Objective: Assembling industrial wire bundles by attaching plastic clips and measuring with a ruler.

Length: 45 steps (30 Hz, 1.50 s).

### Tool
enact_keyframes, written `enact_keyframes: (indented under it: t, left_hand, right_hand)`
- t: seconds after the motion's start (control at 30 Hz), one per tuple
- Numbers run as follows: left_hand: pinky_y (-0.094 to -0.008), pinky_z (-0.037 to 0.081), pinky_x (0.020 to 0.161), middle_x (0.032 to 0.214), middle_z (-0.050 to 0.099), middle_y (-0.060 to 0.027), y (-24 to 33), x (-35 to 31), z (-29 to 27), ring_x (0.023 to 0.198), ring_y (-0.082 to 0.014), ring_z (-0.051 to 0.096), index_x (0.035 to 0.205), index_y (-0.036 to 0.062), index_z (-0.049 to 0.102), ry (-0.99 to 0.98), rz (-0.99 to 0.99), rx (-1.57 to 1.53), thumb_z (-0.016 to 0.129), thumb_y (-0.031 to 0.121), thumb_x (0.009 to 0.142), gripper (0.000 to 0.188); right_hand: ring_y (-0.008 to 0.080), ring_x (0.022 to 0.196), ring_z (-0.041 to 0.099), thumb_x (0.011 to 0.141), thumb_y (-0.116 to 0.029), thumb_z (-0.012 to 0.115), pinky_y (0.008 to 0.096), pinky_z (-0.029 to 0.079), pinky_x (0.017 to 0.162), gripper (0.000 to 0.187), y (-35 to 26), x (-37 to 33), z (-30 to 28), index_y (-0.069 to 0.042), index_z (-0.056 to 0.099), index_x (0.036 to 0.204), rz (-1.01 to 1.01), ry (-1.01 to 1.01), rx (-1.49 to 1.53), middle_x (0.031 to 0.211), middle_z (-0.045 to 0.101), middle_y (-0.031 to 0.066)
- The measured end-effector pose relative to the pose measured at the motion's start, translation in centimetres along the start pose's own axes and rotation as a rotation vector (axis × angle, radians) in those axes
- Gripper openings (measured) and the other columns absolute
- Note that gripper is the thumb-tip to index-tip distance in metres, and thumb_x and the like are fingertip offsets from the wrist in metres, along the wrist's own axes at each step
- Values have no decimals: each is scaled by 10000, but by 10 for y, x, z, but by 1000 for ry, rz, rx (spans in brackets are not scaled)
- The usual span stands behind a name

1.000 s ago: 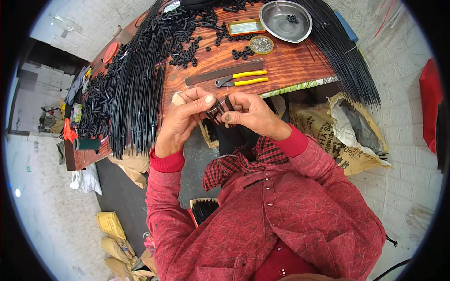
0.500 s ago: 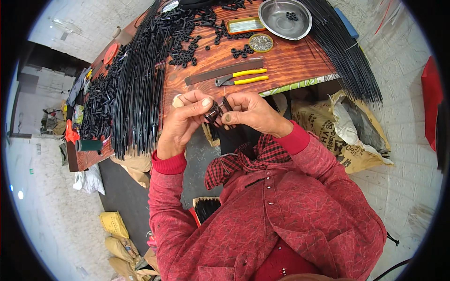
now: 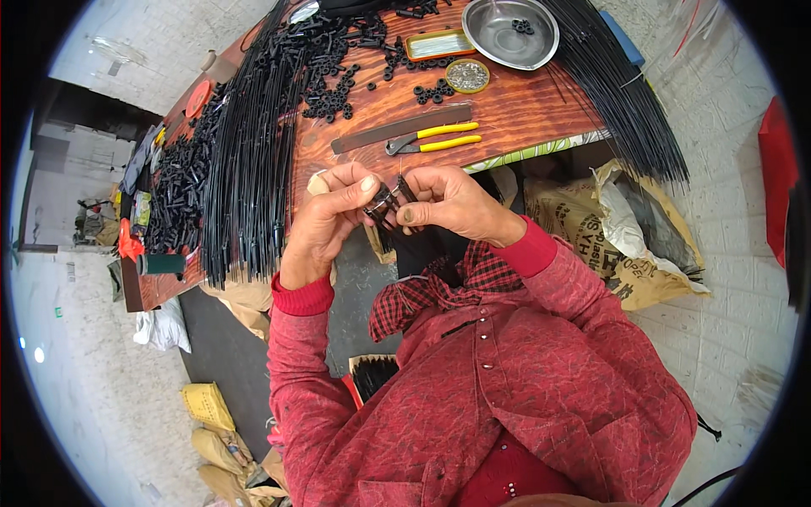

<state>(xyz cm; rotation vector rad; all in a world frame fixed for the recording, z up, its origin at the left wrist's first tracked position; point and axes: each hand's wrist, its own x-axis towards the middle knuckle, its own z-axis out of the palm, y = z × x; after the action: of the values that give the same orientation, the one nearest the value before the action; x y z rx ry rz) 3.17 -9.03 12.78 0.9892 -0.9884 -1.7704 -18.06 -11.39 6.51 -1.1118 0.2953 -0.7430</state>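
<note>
Between my two hands, just off the table's front edge, are small black plastic parts [image 3: 389, 203] with slim pins or rods across them. My left hand [image 3: 331, 215] pinches one side of them with thumb and forefinger. From the other side my right hand [image 3: 456, 205] pinches an upright black piece, its thumb bent inward. The fingers partly hide how the pieces join. Beyond my hands lie yellow-handled pliers [image 3: 435, 138], beside a flat dark brown strip [image 3: 401, 128]. A round tin of small metal bits [image 3: 467, 76] stands farther back.
Long black rods [image 3: 253, 169] hang over the table's front edge at left, another bundle [image 3: 621, 93] at right. Loose black parts [image 3: 329, 89] cover the back. A metal bowl [image 3: 545, 51] and a yellow tray of thin wires [image 3: 439, 45] stand there. An opened sack [image 3: 604, 232] is below right.
Both hands stay in nearly the same place, still pinching the black parts. The parts are turned slightly between the fingers. The whole view has shifted a little.
</note>
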Motion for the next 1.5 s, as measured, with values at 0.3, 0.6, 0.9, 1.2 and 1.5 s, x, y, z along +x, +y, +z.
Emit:
enact_keyframes:
  t: [0.3, 0.6, 0.9, 1.2, 1.5]
  left_hand:
    - [-235, 523, 600, 807, 711, -66, 5, -5, 11, 655, -130, 677, 899, 34, 663, 63, 37, 103, 722, 153, 895, 133]
    - [-223, 476, 608, 786, 687, -28, 5, -12, 22, 671, -79, 620, 824, 52, 643, 168, 70, 173, 737, 171, 880, 162]
    - [-252, 550, 767, 979, 720, -93, 4, -26, 2, 841, -144, 690, 1106, -33, 664, 49, 115, 204, 787, 110, 816, 347]
    - [-262, 541, 867, 1036, 711, -108, -4, -25, 13, 929, -145, 688, 1139, -59, 642, 185, 227, 299, 747, -81, 779, 376]
    - [-262, 563, 832, 1014, 721, -111, -12, -17, 1, 881, -141, 696, 1074, -35, 670, 145, 268, 260, 765, -93, 770, 324]
  right_hand:
    - [31, 755, 553, 904, -175, 754, 206, 443, 633, 202, 3, 0, -1, -22, 639, 970, 4, 5, 27, 843, 614, -36]
    - [45, 720, 547, 901, -166, 754, 218, 440, 618, 189, 6, 3, -7, -22, 645, 955, 4, -7, 38, 826, 613, -25]
    - [54, 714, 571, 901, -179, 753, 215, 448, 619, 207, 1, 3, -1, -20, 658, 994, 14, -10, 35, 832, 642, -8]
    - [50, 733, 581, 904, -178, 749, 214, 457, 628, 202, 0, 7, 3, -30, 668, 1015, -18, 35, 44, 858, 658, -15]
    - [58, 723, 579, 905, -180, 745, 223, 450, 624, 195, -2, 7, -4, -32, 675, 1010, 0, -2, 38, 838, 654, -19]
